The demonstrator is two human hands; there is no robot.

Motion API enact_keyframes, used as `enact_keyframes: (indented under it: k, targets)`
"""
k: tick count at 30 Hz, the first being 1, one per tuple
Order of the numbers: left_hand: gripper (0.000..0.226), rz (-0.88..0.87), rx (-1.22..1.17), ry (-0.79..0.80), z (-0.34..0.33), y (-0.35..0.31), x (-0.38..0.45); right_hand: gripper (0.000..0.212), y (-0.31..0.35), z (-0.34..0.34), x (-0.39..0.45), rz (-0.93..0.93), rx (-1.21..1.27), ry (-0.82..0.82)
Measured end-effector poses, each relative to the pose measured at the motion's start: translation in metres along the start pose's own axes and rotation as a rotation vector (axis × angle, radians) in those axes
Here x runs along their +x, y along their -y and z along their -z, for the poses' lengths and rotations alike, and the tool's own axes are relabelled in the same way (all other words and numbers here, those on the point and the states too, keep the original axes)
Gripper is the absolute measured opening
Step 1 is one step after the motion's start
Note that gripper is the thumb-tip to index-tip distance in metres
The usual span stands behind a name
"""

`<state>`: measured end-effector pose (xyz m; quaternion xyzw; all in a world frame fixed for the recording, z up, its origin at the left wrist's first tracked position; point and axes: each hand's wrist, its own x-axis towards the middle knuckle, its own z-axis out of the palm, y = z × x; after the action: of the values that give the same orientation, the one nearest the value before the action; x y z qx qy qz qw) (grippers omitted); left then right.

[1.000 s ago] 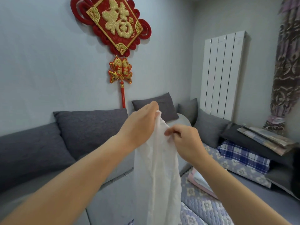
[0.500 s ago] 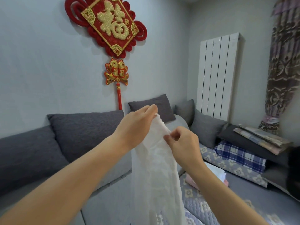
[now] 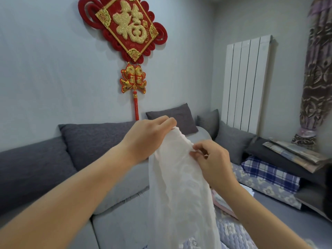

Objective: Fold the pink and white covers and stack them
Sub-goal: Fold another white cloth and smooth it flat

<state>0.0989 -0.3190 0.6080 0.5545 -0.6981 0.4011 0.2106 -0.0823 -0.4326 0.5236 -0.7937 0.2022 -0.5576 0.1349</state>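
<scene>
Grey walls meet in a corner where a white panel radiator (image 3: 246, 83) stands, and a red and gold knot ornament (image 3: 125, 27) with a pair of fish and a tassel hangs above a long grey sofa (image 3: 116, 184) lined with dark grey cushions (image 3: 97, 142). Both bare forearms reach forward and up from the lower edge of the head view, converging near the middle. The left hand (image 3: 145, 139) is raised highest, wrist straight, back of the hand toward the camera, its fingertips closed on the top edge of the white cover (image 3: 179, 191). The right hand (image 3: 212, 160) sits a little lower and just beside it, fingers curled and pinching the same top edge near its right corner. The white cover hangs straight down from these two grips as a narrow, crinkled, gathered length, running out of view at the bottom and hiding part of the sofa seat behind it. Behind the right forearm, a pink cover (image 3: 221, 203) lies on a quilted floral mat (image 3: 231, 232), mostly hidden by the arm and the hanging cloth. Farther right a blue plaid pillow (image 3: 269, 171) rests on a floral one, with folded patterned fabric (image 3: 294, 153) on a dark cushion, and a patterned curtain (image 3: 318, 72) hangs at the edge.
</scene>
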Motion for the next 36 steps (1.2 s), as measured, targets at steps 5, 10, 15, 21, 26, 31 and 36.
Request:
enact_keyframes:
  k: [5,10,15,21,26,31,36]
  targets:
    - [0.007,0.067,-0.048,-0.012,0.004,0.012,0.007,0.016,-0.003,0.002,0.007,-0.045,-0.128,0.256]
    - [0.013,0.352,-0.259,-0.086,0.006,0.007,0.013,0.034,-0.004,0.005,0.001,-0.114,-0.17,0.322]
    - [0.012,0.554,-0.391,-0.18,-0.001,0.003,0.013,0.036,-0.007,-0.001,-0.01,-0.303,-0.135,0.116]
    - [0.012,0.633,-0.555,-0.161,0.005,0.001,0.009,0.014,-0.012,0.007,-0.011,-0.499,0.079,-0.069]
    - [0.014,0.818,-0.749,-0.133,0.005,-0.004,0.0,0.007,-0.012,0.018,-0.002,-0.687,0.34,0.016]
    - [0.017,1.069,-0.983,-0.2,-0.003,-0.033,0.005,0.02,0.009,0.006,0.005,-0.231,0.152,0.184]
    - [0.067,0.366,-0.649,0.641,-0.005,-0.052,-0.004,0.028,0.02,0.007,0.012,-0.089,0.163,0.363]
